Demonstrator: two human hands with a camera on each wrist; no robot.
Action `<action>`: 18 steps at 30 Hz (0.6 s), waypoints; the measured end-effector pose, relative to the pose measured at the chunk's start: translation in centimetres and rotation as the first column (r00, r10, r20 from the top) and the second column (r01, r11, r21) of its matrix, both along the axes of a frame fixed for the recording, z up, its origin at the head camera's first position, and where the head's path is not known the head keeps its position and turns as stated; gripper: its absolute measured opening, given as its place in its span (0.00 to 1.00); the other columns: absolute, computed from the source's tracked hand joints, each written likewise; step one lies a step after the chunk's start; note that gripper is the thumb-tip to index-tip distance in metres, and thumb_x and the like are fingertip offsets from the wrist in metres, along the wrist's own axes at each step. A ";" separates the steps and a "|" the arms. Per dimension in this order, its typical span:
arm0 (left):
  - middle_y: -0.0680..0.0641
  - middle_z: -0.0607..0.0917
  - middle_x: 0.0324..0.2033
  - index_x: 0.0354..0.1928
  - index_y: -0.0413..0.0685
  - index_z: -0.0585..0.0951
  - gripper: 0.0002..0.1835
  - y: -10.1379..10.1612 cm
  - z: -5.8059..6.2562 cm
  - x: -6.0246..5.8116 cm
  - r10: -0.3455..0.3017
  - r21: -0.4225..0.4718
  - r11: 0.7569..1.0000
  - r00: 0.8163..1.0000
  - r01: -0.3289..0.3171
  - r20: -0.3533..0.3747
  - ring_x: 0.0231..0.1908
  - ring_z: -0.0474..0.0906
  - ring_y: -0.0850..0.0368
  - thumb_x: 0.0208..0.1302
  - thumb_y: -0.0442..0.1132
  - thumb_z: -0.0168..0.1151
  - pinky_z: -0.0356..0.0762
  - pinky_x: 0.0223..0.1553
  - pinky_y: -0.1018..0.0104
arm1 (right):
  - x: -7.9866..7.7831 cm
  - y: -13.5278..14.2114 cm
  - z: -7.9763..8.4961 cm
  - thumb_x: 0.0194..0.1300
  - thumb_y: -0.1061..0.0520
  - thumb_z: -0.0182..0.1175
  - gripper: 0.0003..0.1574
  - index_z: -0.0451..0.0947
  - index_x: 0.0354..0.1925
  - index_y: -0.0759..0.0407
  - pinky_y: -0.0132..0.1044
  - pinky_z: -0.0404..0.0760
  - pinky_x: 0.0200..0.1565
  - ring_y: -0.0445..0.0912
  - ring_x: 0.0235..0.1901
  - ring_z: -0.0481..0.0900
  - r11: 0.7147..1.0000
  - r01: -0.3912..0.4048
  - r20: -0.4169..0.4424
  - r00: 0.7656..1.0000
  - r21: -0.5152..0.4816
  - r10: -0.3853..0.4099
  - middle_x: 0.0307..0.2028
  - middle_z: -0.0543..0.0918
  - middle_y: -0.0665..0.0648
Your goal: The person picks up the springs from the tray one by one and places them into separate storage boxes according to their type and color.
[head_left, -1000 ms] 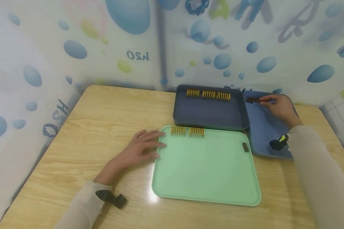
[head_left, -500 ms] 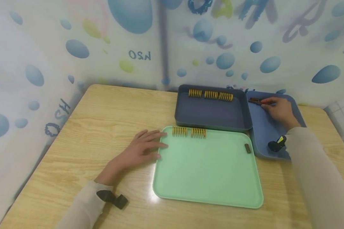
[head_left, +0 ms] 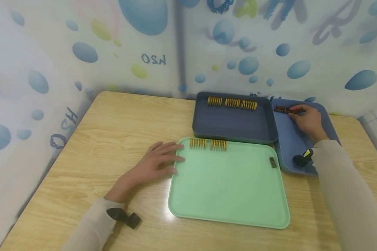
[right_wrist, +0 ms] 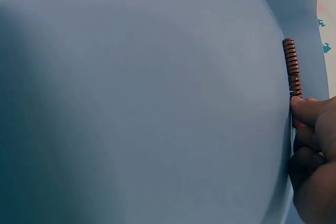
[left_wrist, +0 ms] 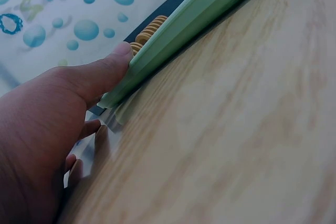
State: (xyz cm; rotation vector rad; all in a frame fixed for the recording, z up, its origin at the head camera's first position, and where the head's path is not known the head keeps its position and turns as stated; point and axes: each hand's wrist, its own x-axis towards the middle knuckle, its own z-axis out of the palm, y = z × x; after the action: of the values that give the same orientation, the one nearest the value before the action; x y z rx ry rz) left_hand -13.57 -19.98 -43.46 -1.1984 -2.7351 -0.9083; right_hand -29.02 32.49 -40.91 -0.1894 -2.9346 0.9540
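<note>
My right hand point(head_left: 308, 120) reaches into the far end of the light blue tray point(head_left: 289, 146). Its thumb and fingers pinch a small brown coil spring point(right_wrist: 295, 85), partly hidden by the fingertips. Another brown spring point(right_wrist: 289, 51) lies end to end with it along the tray's wall. Fingers spread, my left hand point(head_left: 150, 164) rests at the left rim of the green tray point(head_left: 226, 188), its thumb touching the edge in the left wrist view. On that tray, two yellow springs point(head_left: 198, 143) lie along the back and a dark brown spring point(head_left: 272, 162) near the right side.
Behind the green tray stands a dark blue-grey tray point(head_left: 232, 125) with three yellow springs point(head_left: 232, 103) in a row at its back. The trays sit close together on a wooden table point(head_left: 128, 118). A patterned wall point(head_left: 113, 42) rises behind the table.
In the blue tray, my right fingers have shifted the brown spring slightly, bringing it into line with the one beside it. The left hand stays at the green tray's rim.
</note>
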 end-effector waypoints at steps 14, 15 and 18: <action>0.51 0.68 0.67 0.55 0.58 0.81 0.20 0.3 0.2 0.2 -0.001 0.033 0.999 1.000 0.002 -0.014 0.69 0.55 0.48 0.62 0.51 0.63 0.41 0.65 0.39 | 0.4 0.1 0.4 0.70 0.53 0.55 0.22 0.72 0.55 0.67 0.60 0.60 0.58 0.66 0.58 0.63 1.000 0.025 -0.023 0.999 -0.015 -0.026 0.54 0.73 0.71; 0.51 0.68 0.67 0.55 0.58 0.81 0.19 0.3 0.2 0.2 0.000 0.031 1.000 1.000 0.001 -0.011 0.69 0.55 0.48 0.62 0.51 0.63 0.41 0.65 0.39 | 0.4 0.1 0.5 0.70 0.53 0.55 0.22 0.72 0.55 0.68 0.61 0.59 0.58 0.66 0.59 0.62 1.000 0.024 -0.022 0.999 -0.017 -0.025 0.54 0.73 0.71; 0.51 0.68 0.67 0.55 0.58 0.81 0.19 0.3 0.2 0.1 0.002 0.023 1.000 1.000 -0.002 -0.002 0.69 0.54 0.48 0.62 0.51 0.63 0.41 0.65 0.40 | 0.4 0.2 0.8 0.70 0.52 0.55 0.23 0.72 0.55 0.68 0.60 0.59 0.58 0.65 0.59 0.63 1.000 0.018 -0.023 1.000 -0.013 -0.018 0.54 0.73 0.71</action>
State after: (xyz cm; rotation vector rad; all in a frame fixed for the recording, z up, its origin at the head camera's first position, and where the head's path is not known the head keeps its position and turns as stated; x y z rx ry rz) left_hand -13.42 -19.72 -43.24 -1.1918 -2.7157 -0.9351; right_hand -28.58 32.65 -40.08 -0.2033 -2.9012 0.9660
